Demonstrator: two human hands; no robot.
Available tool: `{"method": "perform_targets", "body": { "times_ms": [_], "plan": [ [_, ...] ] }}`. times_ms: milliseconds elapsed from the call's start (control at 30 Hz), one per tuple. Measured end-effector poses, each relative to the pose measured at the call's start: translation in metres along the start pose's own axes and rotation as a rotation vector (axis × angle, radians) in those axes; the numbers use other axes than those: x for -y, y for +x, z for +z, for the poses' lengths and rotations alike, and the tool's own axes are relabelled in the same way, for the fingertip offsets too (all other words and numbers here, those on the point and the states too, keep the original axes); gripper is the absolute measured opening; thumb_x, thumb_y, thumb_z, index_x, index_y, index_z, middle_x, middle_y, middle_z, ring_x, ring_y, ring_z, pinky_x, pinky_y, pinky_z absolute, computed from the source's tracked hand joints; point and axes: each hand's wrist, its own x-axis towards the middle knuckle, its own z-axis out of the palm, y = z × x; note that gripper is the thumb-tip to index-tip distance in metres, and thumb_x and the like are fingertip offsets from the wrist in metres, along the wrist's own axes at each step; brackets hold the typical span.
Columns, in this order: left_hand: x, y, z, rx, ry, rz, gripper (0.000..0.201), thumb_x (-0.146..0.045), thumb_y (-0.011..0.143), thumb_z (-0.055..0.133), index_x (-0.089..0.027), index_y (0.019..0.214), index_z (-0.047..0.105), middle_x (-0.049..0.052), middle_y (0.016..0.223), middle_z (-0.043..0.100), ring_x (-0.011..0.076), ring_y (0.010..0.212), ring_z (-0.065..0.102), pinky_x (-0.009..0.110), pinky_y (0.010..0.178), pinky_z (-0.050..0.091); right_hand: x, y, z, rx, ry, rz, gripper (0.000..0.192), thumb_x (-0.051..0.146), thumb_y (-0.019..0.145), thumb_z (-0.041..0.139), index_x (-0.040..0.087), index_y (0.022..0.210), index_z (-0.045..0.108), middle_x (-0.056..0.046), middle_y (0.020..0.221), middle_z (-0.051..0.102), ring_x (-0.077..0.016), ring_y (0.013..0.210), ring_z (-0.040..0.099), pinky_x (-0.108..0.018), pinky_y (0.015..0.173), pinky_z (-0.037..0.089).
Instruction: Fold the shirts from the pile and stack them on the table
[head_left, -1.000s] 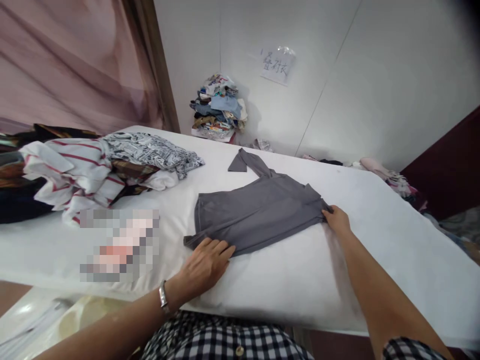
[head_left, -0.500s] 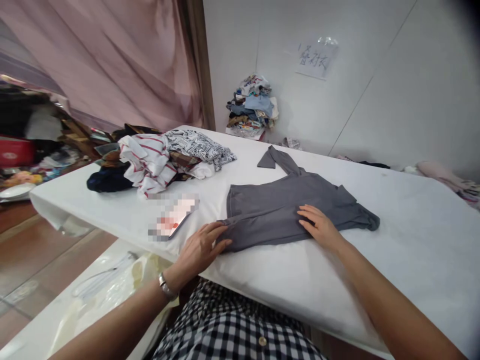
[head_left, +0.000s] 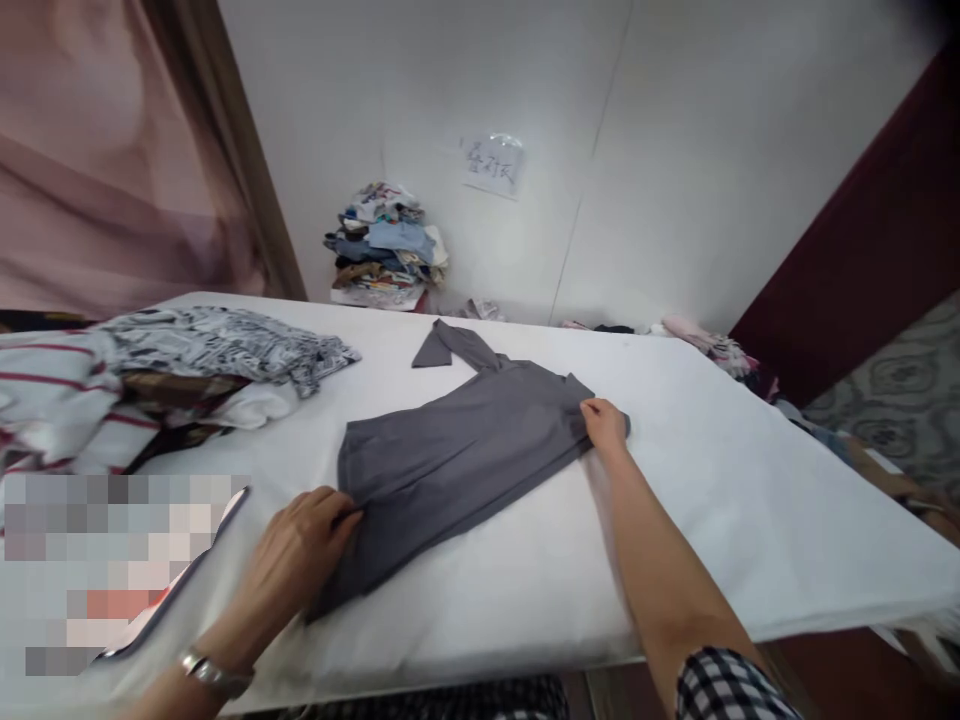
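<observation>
A grey shirt (head_left: 457, 450) lies partly folded on the white table (head_left: 712, 500), one sleeve (head_left: 446, 345) sticking out toward the far edge. My left hand (head_left: 300, 545) grips the shirt's near left hem, fingers curled over the cloth. At the shirt's right end my right hand (head_left: 604, 422) pinches the fabric, arm stretched across the table. A watch (head_left: 214, 672) sits on my left wrist.
A heap of striped and patterned clothes (head_left: 150, 370) lies on the table's left part. A blurred flat object (head_left: 112, 570) sits at the near left. Another clothes pile (head_left: 382, 245) stands against the far wall under a paper note (head_left: 493, 165). Garments (head_left: 705, 345) hang off the right far edge.
My right hand went from the shirt's middle back to its right end. My left hand closed on the left hem. The view swung to the right.
</observation>
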Motion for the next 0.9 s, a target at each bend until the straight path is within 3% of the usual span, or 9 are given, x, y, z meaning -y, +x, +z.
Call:
{"method": "perform_targets", "body": {
  "times_ms": [67, 167, 300, 500, 633, 700, 767, 833, 900],
  "plan": [
    [0.003, 0.004, 0.000, -0.026, -0.072, -0.034, 0.022, -0.040, 0.084, 0.048, -0.023, 0.080, 0.062, 0.008, 0.088, 0.069, 0.0271, 0.083, 0.064, 0.038, 0.076, 0.050, 0.002, -0.002, 0.002, 0.042, 0.011, -0.069, 0.029, 0.034, 0.090, 0.050, 0.020, 0.099, 0.075, -0.008, 0.103, 0.073, -0.0213, 0.098, 0.064, -0.032, 0.090, 0.046],
    [0.002, 0.012, 0.001, 0.022, -0.180, -0.197, 0.027, -0.047, 0.081, 0.048, -0.024, 0.082, 0.062, 0.006, 0.078, 0.070, 0.0253, 0.068, 0.063, 0.036, 0.062, 0.049, 0.009, -0.006, 0.008, 0.141, -0.022, -0.143, 0.027, 0.038, 0.088, 0.058, 0.020, 0.101, 0.074, -0.008, 0.111, 0.071, -0.0241, 0.106, 0.061, -0.035, 0.093, 0.043],
    [-0.004, 0.019, -0.001, 0.083, -0.302, -0.342, 0.033, -0.054, 0.078, 0.048, -0.025, 0.083, 0.062, 0.002, 0.067, 0.068, 0.0222, 0.061, 0.061, 0.031, 0.055, 0.046, 0.016, -0.008, 0.015, 0.199, -0.064, -0.152, 0.015, 0.026, 0.087, 0.061, 0.020, 0.084, 0.074, -0.008, 0.107, 0.073, -0.0255, 0.108, 0.059, -0.035, 0.093, 0.041],
    [-0.010, 0.037, 0.005, 0.063, -0.474, -0.427, 0.034, -0.051, 0.074, 0.056, -0.021, 0.088, 0.064, 0.000, 0.070, 0.070, 0.0206, 0.066, 0.063, 0.027, 0.055, 0.046, 0.009, -0.001, 0.005, 0.067, -0.115, -0.035, 0.027, 0.026, 0.093, 0.047, 0.019, 0.095, 0.072, -0.011, 0.105, 0.071, -0.0245, 0.103, 0.060, -0.035, 0.090, 0.042],
    [-0.010, 0.049, 0.017, 0.145, -0.488, -0.441, 0.029, -0.042, 0.073, 0.059, -0.021, 0.091, 0.067, 0.001, 0.076, 0.072, 0.0201, 0.070, 0.066, 0.027, 0.060, 0.050, 0.002, -0.003, 0.008, 0.127, -0.208, 0.062, 0.025, 0.026, 0.090, 0.050, 0.020, 0.091, 0.074, -0.010, 0.101, 0.073, -0.0250, 0.097, 0.064, -0.036, 0.085, 0.045],
    [-0.007, 0.049, 0.020, 0.105, -0.418, -0.428, 0.029, -0.043, 0.073, 0.060, -0.022, 0.092, 0.068, 0.001, 0.080, 0.073, 0.0205, 0.073, 0.067, 0.029, 0.064, 0.051, 0.000, -0.004, 0.011, 0.116, -0.180, 0.014, 0.026, 0.026, 0.089, 0.050, 0.019, 0.096, 0.074, -0.011, 0.103, 0.073, -0.0254, 0.098, 0.064, -0.037, 0.087, 0.046],
    [-0.004, 0.042, 0.021, 0.012, -0.391, -0.407, 0.035, -0.046, 0.074, 0.060, -0.022, 0.099, 0.068, 0.003, 0.091, 0.074, 0.0212, 0.081, 0.068, 0.030, 0.072, 0.052, 0.000, -0.005, 0.013, 0.002, -0.098, -0.087, 0.029, 0.027, 0.090, 0.048, 0.017, 0.102, 0.072, -0.012, 0.107, 0.072, -0.0261, 0.101, 0.063, -0.040, 0.092, 0.046],
    [-0.002, 0.031, 0.021, -0.065, -0.401, -0.396, 0.043, -0.048, 0.076, 0.060, -0.022, 0.110, 0.065, 0.005, 0.105, 0.073, 0.0217, 0.087, 0.067, 0.032, 0.076, 0.053, 0.005, -0.007, 0.015, -0.132, 0.024, -0.237, 0.032, 0.030, 0.091, 0.044, 0.018, 0.105, 0.071, -0.013, 0.110, 0.071, -0.0269, 0.105, 0.062, -0.043, 0.096, 0.046],
    [-0.002, 0.019, 0.022, -0.097, -0.396, -0.361, 0.045, -0.043, 0.076, 0.060, -0.022, 0.116, 0.063, 0.006, 0.115, 0.070, 0.0220, 0.091, 0.066, 0.033, 0.078, 0.054, 0.016, -0.013, 0.019, -0.162, 0.133, -0.413, 0.036, 0.034, 0.093, 0.041, 0.019, 0.109, 0.069, -0.013, 0.116, 0.069, -0.0273, 0.112, 0.060, -0.046, 0.099, 0.045]
  ]
}}
